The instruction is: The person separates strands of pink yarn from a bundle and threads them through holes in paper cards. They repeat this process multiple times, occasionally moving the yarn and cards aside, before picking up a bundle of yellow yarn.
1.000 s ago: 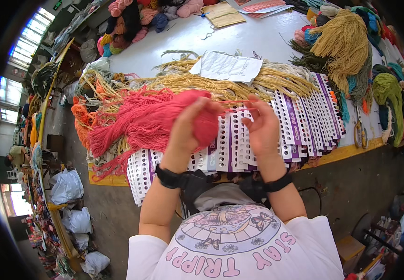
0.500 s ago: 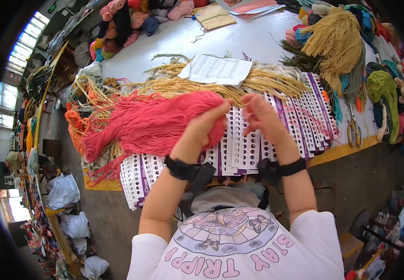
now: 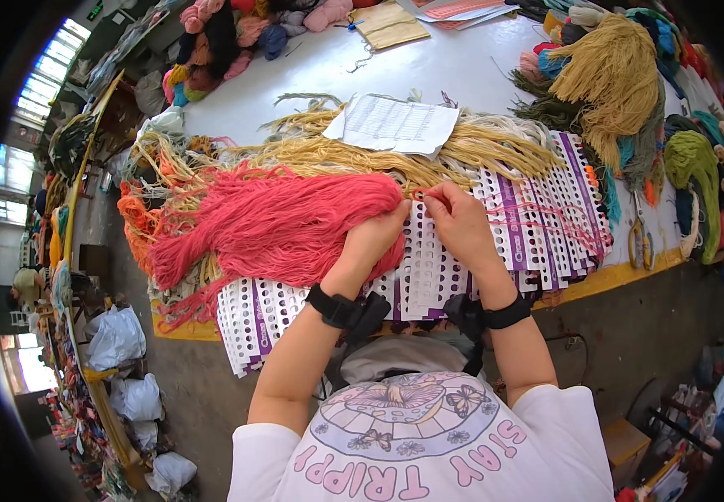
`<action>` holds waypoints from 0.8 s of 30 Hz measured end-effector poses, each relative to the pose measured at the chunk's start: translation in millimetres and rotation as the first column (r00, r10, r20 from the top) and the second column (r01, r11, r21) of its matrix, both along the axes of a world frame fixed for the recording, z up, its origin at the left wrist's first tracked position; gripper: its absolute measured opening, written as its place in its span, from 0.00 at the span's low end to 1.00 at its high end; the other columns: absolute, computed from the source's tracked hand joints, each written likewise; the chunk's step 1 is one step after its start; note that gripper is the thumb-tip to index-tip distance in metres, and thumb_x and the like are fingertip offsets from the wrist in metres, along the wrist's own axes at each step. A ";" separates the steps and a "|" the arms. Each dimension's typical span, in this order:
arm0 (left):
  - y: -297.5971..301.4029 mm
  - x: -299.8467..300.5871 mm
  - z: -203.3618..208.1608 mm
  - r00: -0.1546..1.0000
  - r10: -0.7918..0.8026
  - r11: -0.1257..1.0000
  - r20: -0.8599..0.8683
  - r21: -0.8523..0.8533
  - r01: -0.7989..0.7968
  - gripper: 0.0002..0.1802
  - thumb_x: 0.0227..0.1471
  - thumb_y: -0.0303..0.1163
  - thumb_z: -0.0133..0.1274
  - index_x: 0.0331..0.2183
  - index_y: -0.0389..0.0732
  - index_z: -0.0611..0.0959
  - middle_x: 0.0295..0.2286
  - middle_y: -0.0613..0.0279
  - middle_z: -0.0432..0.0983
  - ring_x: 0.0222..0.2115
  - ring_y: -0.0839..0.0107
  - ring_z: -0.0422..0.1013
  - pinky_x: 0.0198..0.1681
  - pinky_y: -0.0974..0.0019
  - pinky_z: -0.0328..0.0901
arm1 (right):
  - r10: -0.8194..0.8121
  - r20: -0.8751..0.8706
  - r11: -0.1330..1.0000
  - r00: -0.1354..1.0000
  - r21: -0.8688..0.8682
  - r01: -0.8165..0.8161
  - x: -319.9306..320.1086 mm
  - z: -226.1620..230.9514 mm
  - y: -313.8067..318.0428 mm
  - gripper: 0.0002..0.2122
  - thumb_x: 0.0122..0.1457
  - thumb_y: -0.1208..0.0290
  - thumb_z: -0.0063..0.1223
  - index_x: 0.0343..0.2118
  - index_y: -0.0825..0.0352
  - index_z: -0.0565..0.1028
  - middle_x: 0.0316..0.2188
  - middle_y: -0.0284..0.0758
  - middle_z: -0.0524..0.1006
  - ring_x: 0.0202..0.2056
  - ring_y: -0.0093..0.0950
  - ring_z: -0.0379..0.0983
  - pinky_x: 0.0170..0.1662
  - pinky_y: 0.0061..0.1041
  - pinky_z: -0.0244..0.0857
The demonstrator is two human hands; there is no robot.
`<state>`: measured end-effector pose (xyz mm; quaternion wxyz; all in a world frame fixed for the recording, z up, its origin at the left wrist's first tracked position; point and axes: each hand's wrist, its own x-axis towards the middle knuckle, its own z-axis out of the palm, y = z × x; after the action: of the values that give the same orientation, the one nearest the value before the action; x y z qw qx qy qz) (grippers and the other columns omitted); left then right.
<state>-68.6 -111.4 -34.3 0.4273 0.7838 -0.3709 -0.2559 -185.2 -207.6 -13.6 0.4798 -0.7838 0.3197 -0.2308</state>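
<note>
A thick hank of coral-pink yarn (image 3: 286, 217) lies across the left half of the work, its loose ends fanned out to the left. My left hand (image 3: 376, 238) is closed round the looped right end of that hank. Close beside it, my right hand (image 3: 460, 222) is pinched at thumb and forefinger, just right of the loop; whatever is between those fingertips is too small to make out. Beneath both hands lie rows of white punched cards (image 3: 424, 268) with purple stripes. A few thin pink strands (image 3: 546, 219) trail over the cards on the right.
Tan yarn bundles (image 3: 312, 155) lie behind the hank, with a printed paper sheet (image 3: 395, 125) on top. Scissors (image 3: 640, 238) lie at the right, near large tan hanks (image 3: 608, 79) and green yarn (image 3: 696, 171). Yarn balls (image 3: 271, 43) and a wooden board (image 3: 389, 25) are at the back.
My right hand has come left and its spread fingers have drawn into a pinch beside the left hand. My left hand keeps its hold on the pink hank.
</note>
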 end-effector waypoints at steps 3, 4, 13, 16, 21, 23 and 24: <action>-12.7 7.1 -5.0 0.981 -0.025 0.989 -0.195 0.137 0.053 0.14 0.46 0.37 0.50 0.27 0.34 0.78 0.21 0.63 0.74 0.22 0.76 0.68 0.26 0.72 0.61 | -0.037 0.028 0.999 0.999 0.035 0.036 -0.1 -1.2 0.6 0.07 0.50 0.70 0.49 0.26 0.69 0.72 0.17 0.40 0.73 0.20 0.33 0.71 0.24 0.29 0.62; -14.7 8.0 -5.8 0.976 -0.045 0.979 -0.212 0.186 0.086 0.13 0.46 0.36 0.50 0.27 0.34 0.78 0.21 0.63 0.74 0.22 0.76 0.68 0.26 0.73 0.61 | -0.047 0.027 0.998 0.999 0.054 0.046 0.5 -1.3 0.4 0.07 0.49 0.70 0.49 0.25 0.69 0.72 0.17 0.41 0.73 0.20 0.33 0.71 0.24 0.29 0.62; -0.9 13.8 23.3 0.447 0.139 0.990 -0.884 0.140 -0.031 0.07 0.47 0.31 0.50 0.26 0.38 0.77 0.15 0.65 0.70 0.14 0.79 0.66 0.17 0.76 0.62 | -0.057 0.049 0.996 0.997 -0.066 0.060 -2.4 -7.8 1.4 0.06 0.44 0.72 0.54 0.24 0.68 0.74 0.20 0.38 0.72 0.21 0.29 0.70 0.26 0.24 0.63; -3.4 12.5 15.3 0.416 0.079 0.996 -0.906 0.087 0.001 0.07 0.47 0.31 0.50 0.26 0.37 0.77 0.16 0.65 0.71 0.14 0.79 0.66 0.17 0.78 0.62 | -0.015 0.091 0.998 0.996 -0.053 0.020 -3.6 -2.1 0.9 0.06 0.43 0.73 0.55 0.24 0.68 0.76 0.20 0.37 0.72 0.21 0.28 0.70 0.26 0.23 0.63; -8.4 2.3 11.2 0.429 0.054 0.999 -0.902 0.046 -0.028 0.06 0.47 0.31 0.50 0.26 0.38 0.77 0.18 0.66 0.71 0.17 0.79 0.67 0.20 0.78 0.63 | 0.036 0.101 0.999 0.994 0.013 -0.038 -5.2 -9.8 -2.4 0.05 0.44 0.75 0.56 0.25 0.70 0.76 0.21 0.34 0.73 0.22 0.20 0.68 0.26 0.17 0.61; -10.2 -3.6 23.4 0.575 0.115 0.993 -0.810 0.091 -0.071 0.07 0.46 0.32 0.51 0.26 0.38 0.77 0.19 0.66 0.72 0.18 0.79 0.67 0.21 0.78 0.62 | -0.003 0.106 0.999 0.994 0.046 -0.002 -5.8 -11.2 -2.5 0.05 0.44 0.75 0.56 0.25 0.70 0.76 0.21 0.34 0.73 0.22 0.20 0.68 0.26 0.17 0.61; -6.4 -0.8 16.8 0.577 0.118 0.993 -0.808 0.090 -0.076 0.07 0.46 0.32 0.51 0.26 0.38 0.77 0.19 0.66 0.72 0.18 0.79 0.67 0.21 0.78 0.62 | -0.021 0.103 0.999 0.995 0.031 0.018 -4.8 -9.1 -0.1 0.06 0.43 0.74 0.56 0.25 0.69 0.76 0.21 0.35 0.72 0.22 0.25 0.69 0.27 0.21 0.62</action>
<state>-69.4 -117.8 -17.6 0.5448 0.6091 -0.0856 -0.5700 -190.0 -207.7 -22.7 0.5053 -0.7604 0.3055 -0.2705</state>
